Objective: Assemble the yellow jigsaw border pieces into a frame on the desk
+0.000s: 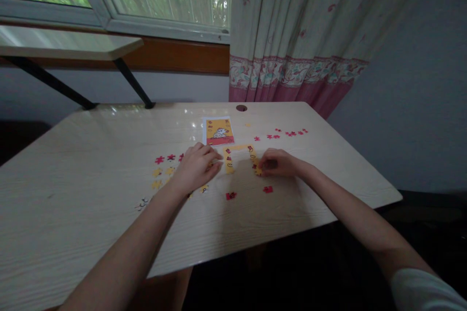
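A partly joined puzzle border [239, 147] lies on the desk, a yellow top strip with a side strip down each end. At its right strip, my right hand [279, 162] is closed, fingertips pinched on a yellow puzzle piece [258, 171] near the strip's lower end. My left hand [199, 166] rests just left of the border, fingers curved and thumb apart, with nothing visible in it. Behind the border lies a picture card [220, 131] of a white animal on yellow and red. Two red corner pieces, one left [231, 196] and one right [268, 189], lie apart below.
Loose red [159, 160] and yellow pieces [156, 184] sit in rows left of my left forearm, which partly hides them. White pieces [143, 203] lie nearer. More red pieces [291, 133] are spread at the back right. A raised shelf [73, 44] stands at the back left.
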Demonstrator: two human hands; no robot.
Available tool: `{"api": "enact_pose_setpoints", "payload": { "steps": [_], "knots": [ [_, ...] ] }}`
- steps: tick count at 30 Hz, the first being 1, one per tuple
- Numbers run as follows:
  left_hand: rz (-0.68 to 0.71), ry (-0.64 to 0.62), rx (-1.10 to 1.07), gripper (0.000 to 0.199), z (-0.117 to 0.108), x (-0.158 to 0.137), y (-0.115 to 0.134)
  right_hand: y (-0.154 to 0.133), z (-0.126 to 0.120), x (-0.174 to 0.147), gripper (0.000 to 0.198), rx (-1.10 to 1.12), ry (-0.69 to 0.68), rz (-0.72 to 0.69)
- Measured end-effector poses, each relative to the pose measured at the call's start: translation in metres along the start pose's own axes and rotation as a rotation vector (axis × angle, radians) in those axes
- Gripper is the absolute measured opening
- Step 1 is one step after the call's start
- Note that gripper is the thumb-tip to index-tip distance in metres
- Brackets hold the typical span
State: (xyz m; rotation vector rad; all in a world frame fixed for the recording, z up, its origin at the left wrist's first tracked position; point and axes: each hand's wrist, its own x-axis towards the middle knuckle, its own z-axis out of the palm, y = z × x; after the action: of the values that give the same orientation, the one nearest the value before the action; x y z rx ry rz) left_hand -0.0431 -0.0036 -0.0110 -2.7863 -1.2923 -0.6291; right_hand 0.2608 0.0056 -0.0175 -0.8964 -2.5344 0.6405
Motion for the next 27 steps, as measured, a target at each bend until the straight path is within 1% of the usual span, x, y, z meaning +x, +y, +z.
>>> {"api": "enact_pose_setpoints", "payload": {
  "steps": [6, 10, 19, 27],
  "knots": [
    [0.006, -0.004, -0.007, 0.024, -0.0007, -0.0004, -0.0011, 0.0025, -0.0028, -0.0003, 0.022, -0.014, -0.028, 0.002],
    [0.011, 0.02, -0.026, 0.023, -0.0007, -0.0003, -0.0012, 0.0024, -0.0041, -0.0008, 0.022, -0.022, -0.029, 0.006],
    [0.029, 0.048, -0.046, 0.02, -0.0009, 0.0, 0.0001, 0.0024, -0.0033, 0.0006, 0.016, 0.037, -0.029, -0.106],
    [0.029, 0.021, -0.007, 0.02, -0.0013, 0.0001, 0.0018, 0.0056, -0.0025, 0.0007, 0.017, 0.014, -0.043, -0.105]
  ]
}}
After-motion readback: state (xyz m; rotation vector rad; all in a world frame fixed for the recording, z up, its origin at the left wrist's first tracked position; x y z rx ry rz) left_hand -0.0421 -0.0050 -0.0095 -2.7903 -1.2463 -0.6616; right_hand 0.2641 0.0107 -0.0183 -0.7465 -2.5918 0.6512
